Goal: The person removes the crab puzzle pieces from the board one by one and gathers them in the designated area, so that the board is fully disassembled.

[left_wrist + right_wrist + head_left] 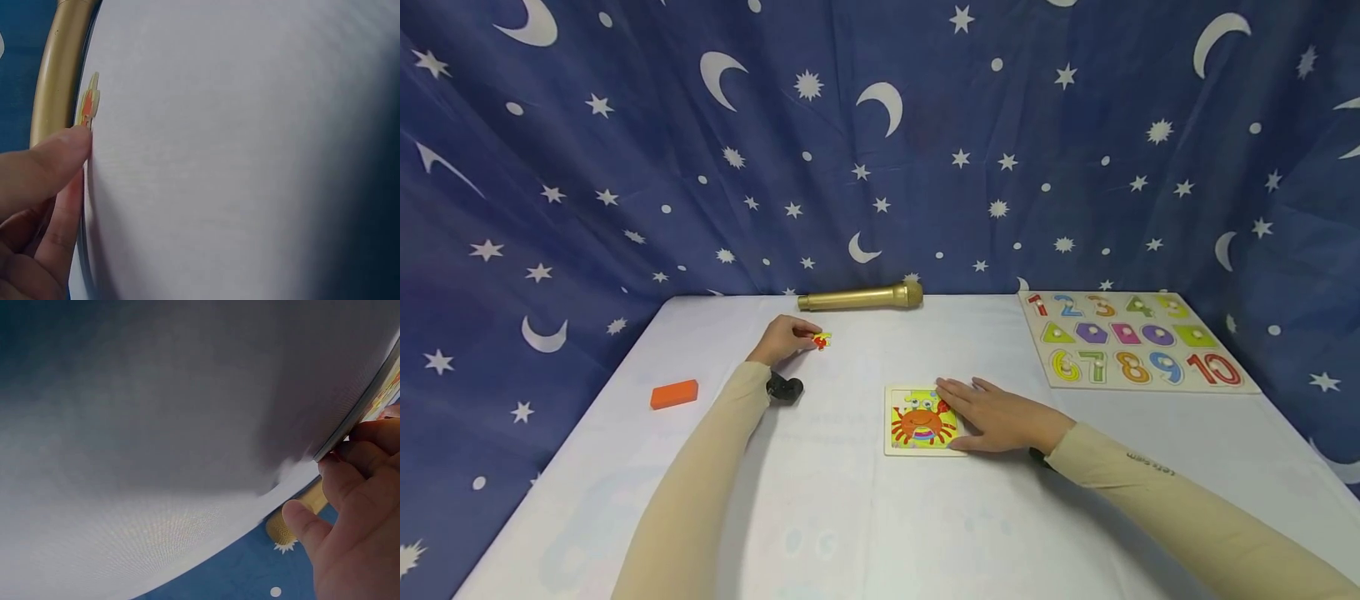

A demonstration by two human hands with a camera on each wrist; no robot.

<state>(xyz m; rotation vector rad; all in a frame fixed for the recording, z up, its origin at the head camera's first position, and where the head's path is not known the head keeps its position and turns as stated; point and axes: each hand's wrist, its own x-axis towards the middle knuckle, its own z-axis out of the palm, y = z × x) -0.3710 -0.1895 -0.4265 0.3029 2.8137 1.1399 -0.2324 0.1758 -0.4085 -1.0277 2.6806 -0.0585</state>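
My left hand [784, 337] pinches a small jigsaw piece [822, 340] with a red and yellow print, near the back left of the table. In the left wrist view, the piece [90, 103] is seen nearly edge-on past the thumb tip. My right hand [1003, 417] rests with extended fingers over the right side of a square crab puzzle board [888, 421], hiding part of it. An orange crab picture [922, 425] on yellow fills the visible part of its pale frame. In the right wrist view, the fingers [350, 478] lie at the board's edge.
A gold microphone [857, 298] lies along the back edge of the white table [835, 517]. An orange block [674, 394] lies at the left. At the back right is a number-and-shape peg board [1150, 342]. A blue moon-and-star curtain [925, 183] hangs behind.
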